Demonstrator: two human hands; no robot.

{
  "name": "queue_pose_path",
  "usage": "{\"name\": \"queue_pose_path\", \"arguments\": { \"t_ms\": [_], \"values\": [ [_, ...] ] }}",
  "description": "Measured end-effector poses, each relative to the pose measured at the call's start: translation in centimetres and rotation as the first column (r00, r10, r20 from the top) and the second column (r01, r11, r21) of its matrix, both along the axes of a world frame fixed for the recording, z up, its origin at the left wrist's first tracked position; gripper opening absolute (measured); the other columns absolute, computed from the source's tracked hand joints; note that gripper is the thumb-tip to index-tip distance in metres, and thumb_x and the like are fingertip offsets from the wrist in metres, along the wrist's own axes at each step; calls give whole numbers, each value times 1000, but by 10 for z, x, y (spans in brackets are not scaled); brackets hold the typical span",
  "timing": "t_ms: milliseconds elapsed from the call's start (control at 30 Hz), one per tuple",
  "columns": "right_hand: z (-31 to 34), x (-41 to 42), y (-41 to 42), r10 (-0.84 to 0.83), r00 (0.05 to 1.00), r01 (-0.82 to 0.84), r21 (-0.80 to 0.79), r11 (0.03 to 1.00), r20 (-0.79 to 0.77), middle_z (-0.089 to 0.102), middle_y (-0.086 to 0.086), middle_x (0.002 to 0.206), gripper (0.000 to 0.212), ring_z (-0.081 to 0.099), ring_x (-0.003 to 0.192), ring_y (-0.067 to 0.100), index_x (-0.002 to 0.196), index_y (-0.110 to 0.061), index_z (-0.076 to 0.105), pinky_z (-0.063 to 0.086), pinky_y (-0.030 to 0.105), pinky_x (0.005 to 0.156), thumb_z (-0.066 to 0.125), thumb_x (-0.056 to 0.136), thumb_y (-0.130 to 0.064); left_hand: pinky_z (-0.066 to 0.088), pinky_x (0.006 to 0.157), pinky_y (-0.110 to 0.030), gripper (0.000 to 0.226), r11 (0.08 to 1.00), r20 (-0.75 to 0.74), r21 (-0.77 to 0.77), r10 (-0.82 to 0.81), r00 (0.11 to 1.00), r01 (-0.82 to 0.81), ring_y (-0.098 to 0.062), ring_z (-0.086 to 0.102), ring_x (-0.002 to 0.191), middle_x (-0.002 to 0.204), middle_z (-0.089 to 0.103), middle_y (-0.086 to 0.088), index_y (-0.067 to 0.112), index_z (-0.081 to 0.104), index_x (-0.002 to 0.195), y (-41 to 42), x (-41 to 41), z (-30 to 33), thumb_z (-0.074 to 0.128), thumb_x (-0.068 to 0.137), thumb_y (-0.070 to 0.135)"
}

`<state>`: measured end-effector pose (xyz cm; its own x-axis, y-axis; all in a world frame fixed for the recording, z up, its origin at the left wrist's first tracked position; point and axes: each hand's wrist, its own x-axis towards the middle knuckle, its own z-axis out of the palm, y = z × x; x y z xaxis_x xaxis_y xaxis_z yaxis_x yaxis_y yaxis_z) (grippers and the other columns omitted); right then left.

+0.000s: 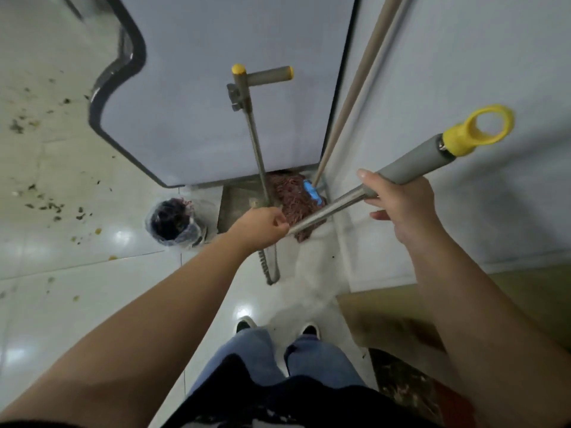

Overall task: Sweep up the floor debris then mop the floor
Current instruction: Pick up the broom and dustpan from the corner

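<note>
While debris [40, 199] still litters the floor [92, 261] at far left, both grips clench a broom handle [411, 163]: left hand [262, 225] low, right hand [398, 202] higher. Sweeping looks barely begun; the mop [296, 199] waits by the wall.

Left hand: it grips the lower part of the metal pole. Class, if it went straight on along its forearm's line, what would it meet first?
Probably the reddish mop head lying just beyond the left hand, ahead of the dustpan by the cabinet; depth is uncertain from above.

The left hand [262, 225] hides the broom [370, 186] pole's lower end.
</note>
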<state>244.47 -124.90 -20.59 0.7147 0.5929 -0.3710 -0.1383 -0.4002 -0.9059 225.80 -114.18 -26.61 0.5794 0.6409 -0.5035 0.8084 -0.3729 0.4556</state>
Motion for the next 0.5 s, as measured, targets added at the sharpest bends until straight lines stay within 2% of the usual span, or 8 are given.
{"name": "queue_pose_path", "arguments": {
  "t_ms": [67, 133, 233, 333, 400, 500],
  "values": [
    [4, -16, -3, 34, 998, -33, 26, 999, -48, 69, -6, 73, 21, 71, 67, 12, 71, -25, 60, 43, 12, 38, 78, 67, -36, 44, 83, -28, 26, 999, 12, 0, 45, 999, -45, -22, 58, 102, 113, 64, -5, 16, 62, 109, -12, -20, 2, 51, 91, 30],
    [8, -35, -4, 62, 992, -54, 70, 996, -112, 71, -9, 66, 18, 72, 63, 11, 71, -26, 62, 40, 11, 35, 78, 71, -32, 44, 89, -30, 31, 995, 30, 11, 102, 994, -102, -22, 56, 106, 118, 61, -7, 15, 59, 116, -19, -41, 2, 54, 91, 31],
    [16, -64, -3, 108, 972, -83, 128, 988, -207, 71, -10, 63, 18, 73, 65, 17, 76, -21, 61, 33, 10, 32, 77, 74, -28, 39, 98, -31, 45, 979, 68, 79, 184, 981, -189, -22, 50, 117, 129, 53, -7, 15, 50, 128, -26, -78, 0, 58, 89, 36],
    [24, -97, -5, 154, 936, -98, 187, 977, -317, 70, -6, 67, 16, 73, 66, 21, 77, -17, 57, 24, 8, 29, 72, 80, -24, 37, 100, -35, 48, 964, 70, 118, 231, 970, -238, -23, 47, 118, 130, 50, -6, 19, 49, 128, -32, -124, -1, 60, 86, 38],
    [25, -120, -10, 204, 902, -119, 232, 965, -382, 70, -5, 69, 17, 73, 66, 22, 78, -17, 55, 20, 7, 27, 69, 79, -27, 41, 97, -36, 44, 964, 34, 147, 218, 975, -221, -22, 49, 112, 122, 53, -4, 20, 51, 124, -36, -156, -1, 61, 85, 38],
    [22, -152, -15, 211, 828, -61, 290, 955, -519, 69, -3, 69, 25, 73, 68, 22, 83, -16, 53, 21, 9, 23, 66, 70, -34, 42, 70, -30, 20, 953, 44, 163, 251, 967, -255, -20, 55, 85, 85, 57, 4, 22, 56, 101, -37, -201, 3, 56, 88, 37]
  ]
}}
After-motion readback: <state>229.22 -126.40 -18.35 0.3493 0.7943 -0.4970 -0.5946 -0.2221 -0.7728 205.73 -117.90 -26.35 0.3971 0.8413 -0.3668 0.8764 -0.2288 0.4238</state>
